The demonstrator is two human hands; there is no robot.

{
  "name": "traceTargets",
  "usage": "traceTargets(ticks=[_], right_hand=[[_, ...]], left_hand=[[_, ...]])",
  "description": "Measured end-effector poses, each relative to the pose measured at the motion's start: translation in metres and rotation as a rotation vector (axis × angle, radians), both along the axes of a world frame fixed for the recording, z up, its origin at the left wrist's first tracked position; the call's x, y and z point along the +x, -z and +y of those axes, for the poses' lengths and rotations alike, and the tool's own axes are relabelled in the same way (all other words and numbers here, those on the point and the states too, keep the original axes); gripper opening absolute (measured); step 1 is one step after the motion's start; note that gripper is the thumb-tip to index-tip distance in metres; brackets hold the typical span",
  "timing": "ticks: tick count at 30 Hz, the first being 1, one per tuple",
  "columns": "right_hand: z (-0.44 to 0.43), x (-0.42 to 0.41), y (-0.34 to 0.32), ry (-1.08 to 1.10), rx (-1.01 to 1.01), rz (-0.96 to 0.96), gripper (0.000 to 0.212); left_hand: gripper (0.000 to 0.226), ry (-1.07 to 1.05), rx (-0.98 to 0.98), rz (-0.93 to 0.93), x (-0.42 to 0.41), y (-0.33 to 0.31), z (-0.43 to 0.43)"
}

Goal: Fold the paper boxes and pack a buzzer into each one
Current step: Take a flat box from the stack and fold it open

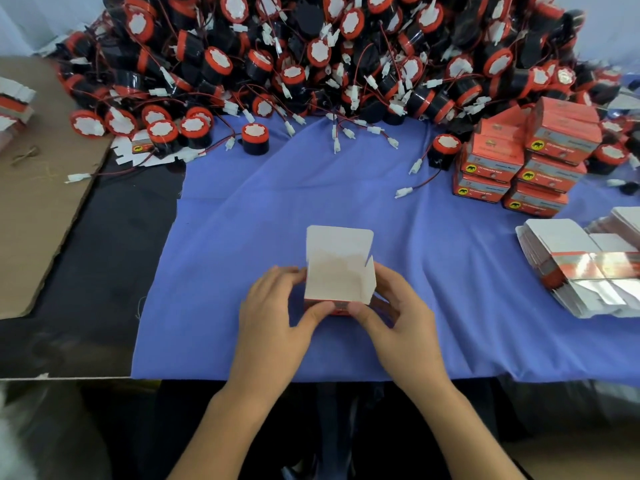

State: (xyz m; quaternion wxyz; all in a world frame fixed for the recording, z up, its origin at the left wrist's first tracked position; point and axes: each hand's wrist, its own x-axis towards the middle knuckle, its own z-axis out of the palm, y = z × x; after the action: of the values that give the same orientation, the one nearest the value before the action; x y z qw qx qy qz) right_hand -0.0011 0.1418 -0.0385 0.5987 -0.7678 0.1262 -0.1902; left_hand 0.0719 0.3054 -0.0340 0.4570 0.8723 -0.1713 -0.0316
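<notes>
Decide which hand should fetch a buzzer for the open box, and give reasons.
Left, probably. Both hands grip the box, so either must let go. A lone buzzer stands upright on the cloth almost straight ahead of the left hand; the other buzzer, nearer the right hand, sits further aside by the stacked boxes.

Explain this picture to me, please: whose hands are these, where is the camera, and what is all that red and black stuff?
No machine here: a person works with bare hands, and the one camera sits on their head, looking down. The left hand and right hand hold a small paper box, its lid flap standing open; no buzzer shows inside. It is over a blue cloth. Behind lies a pile of red-and-black buzzers with wires. At the right are closed orange boxes stacked, and nearer, a stack of flat unfolded boxes. Brown cardboard lies at the left.
</notes>
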Motion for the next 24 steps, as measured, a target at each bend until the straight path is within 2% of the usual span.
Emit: traceTargets(ticks=[3,7,10,12,14,16,18,21,24], right_hand=[[0.000,-0.001,0.011,0.012,-0.006,0.007,0.053],[-0.001,-0.004,0.015,-0.028,0.066,0.010,0.060],[-0.005,-0.010,0.016,-0.058,0.161,0.043,0.063],[-0.010,-0.012,0.012,0.018,0.233,0.066,0.062],[-0.023,-0.005,0.002,0.092,0.392,0.082,0.066],[-0.041,0.015,-0.008,0.068,0.571,0.086,0.064],[-0.055,0.043,-0.020,-0.011,0.659,0.098,0.061],[-0.061,0.098,-0.033,-0.151,0.752,0.165,0.054],[-0.057,0.161,-0.038,-0.255,0.762,0.250,0.042]], left_hand=[[0.042,-0.052,-0.001,-0.002,-0.002,0.008,0.001],[0.038,-0.101,-0.109,0.094,-0.006,0.010,0.001],[0.039,-0.092,-0.149,0.167,-0.009,0.009,0.005],[0.042,-0.092,-0.198,0.187,-0.009,0.005,0.010],[0.042,-0.149,-0.292,0.179,-0.002,-0.001,0.015],[0.032,-0.234,-0.431,0.194,0.014,-0.005,0.018],[0.019,-0.285,-0.543,0.228,0.039,-0.007,0.019],[0.022,-0.286,-0.614,0.305,0.084,-0.013,0.012],[0.028,-0.302,-0.652,0.365,0.132,-0.013,-0.009]])
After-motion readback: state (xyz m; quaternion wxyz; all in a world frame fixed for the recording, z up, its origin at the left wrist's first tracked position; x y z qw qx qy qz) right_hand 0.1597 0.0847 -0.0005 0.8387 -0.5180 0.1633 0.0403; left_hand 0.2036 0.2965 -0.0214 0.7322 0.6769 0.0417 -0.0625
